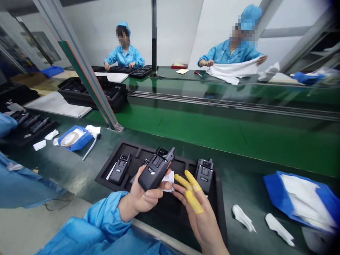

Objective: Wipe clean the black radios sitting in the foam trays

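Observation:
My left hand [140, 193] grips a black handheld two-way radio [155, 170], tilted with its antenna end up and away from me. My right hand [198, 216] is beside it, with its fingers spread and holding nothing. Yellow finger cots [192, 189] cover several of its fingers. A small white paper slip [168, 180] lies between my hands. Below them is a black foam tray [183, 209] with two more black radios, one at its left [120, 169] and one at its right [204, 175]. A small dark item in the tray is partly hidden by my left hand.
On the green workbench [239, 134] lie white wipes [243, 217], a blue pouch with white cloth [300, 200], and a blue tray holding a tape roll [74, 138]. A co-worker's blue sleeve [23, 184] is at left. Two co-workers [124, 51] sit across the bench.

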Demonstrator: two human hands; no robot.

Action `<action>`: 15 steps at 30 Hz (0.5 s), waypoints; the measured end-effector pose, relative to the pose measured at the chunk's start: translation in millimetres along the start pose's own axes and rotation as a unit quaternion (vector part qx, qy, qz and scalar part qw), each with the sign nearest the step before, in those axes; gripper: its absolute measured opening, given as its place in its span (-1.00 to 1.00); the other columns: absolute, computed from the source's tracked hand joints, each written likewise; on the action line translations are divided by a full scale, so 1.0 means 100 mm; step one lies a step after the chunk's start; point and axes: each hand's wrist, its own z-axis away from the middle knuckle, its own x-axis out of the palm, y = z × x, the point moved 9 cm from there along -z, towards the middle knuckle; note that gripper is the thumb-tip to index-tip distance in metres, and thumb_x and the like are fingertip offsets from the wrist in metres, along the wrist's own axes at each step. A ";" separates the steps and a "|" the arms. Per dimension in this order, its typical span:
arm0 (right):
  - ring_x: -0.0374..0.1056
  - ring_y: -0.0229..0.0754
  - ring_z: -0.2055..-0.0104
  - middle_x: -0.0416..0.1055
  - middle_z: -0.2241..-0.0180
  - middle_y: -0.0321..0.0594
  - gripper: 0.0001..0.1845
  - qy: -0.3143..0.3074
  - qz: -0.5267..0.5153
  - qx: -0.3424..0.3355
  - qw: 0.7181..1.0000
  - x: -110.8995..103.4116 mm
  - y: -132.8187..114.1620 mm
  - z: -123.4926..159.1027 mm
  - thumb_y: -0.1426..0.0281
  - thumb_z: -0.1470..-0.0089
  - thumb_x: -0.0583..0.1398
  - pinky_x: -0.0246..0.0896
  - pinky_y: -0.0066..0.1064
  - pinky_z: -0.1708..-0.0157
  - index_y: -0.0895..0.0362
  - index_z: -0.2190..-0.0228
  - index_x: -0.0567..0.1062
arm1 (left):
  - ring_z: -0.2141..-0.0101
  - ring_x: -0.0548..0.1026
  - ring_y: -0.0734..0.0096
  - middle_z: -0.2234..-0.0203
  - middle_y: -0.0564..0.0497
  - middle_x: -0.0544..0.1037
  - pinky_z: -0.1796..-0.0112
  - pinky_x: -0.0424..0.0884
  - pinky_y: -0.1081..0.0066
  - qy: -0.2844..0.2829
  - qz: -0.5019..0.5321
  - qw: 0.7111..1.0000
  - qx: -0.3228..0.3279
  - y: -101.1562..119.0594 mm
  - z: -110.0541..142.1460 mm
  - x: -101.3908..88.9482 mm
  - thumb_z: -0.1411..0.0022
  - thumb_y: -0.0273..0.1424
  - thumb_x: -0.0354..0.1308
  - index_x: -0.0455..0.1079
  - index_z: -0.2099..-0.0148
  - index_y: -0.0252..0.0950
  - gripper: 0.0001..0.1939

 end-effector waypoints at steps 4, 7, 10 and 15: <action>0.40 0.00 0.02 0.40 -0.06 -0.06 -0.35 0.005 0.015 -0.009 1.000 -0.01 0.00 -0.01 0.08 0.03 0.27 0.30 -0.05 0.03 -0.02 -0.08 0.32 | 0.63 0.28 0.63 0.39 -0.08 0.49 0.67 0.13 0.62 0.005 -0.064 0.997 0.046 0.06 -0.06 -0.01 -0.08 -0.03 0.13 0.45 0.05 -0.38 -0.44; 0.37 -0.02 -0.03 0.40 -0.06 -0.09 -0.33 -0.004 0.050 -0.021 0.999 0.03 0.05 -0.03 0.10 0.07 0.30 0.30 -0.10 0.01 -0.01 -0.07 0.34 | 0.48 0.44 0.42 0.39 -0.09 0.53 0.49 0.32 0.49 0.047 -0.153 0.983 0.087 0.09 -0.13 -0.14 -0.04 -0.03 0.21 0.50 0.18 -0.40 -0.49; 0.35 -0.02 -0.05 0.41 -0.05 -0.11 -0.32 -0.037 0.085 -0.027 0.995 0.14 0.11 -0.08 0.12 0.09 0.32 0.29 -0.13 -0.01 0.02 -0.07 0.35 | 0.41 0.47 0.36 0.40 -0.08 0.55 0.41 0.34 0.46 0.100 -0.229 0.962 0.109 0.09 -0.20 -0.29 -0.02 0.00 0.24 0.49 0.25 -0.38 -0.50; 0.39 -0.06 0.03 0.49 0.07 -0.12 -0.35 0.043 0.086 -0.006 0.995 0.02 0.14 -0.25 0.11 0.16 0.32 0.28 -0.17 0.00 0.10 0.02 0.42 | 0.35 0.53 0.31 0.37 -0.11 0.57 0.28 0.44 0.33 0.129 -0.264 0.952 0.079 -0.01 -0.31 -0.41 -0.14 -0.06 0.18 0.44 0.20 -0.37 -0.57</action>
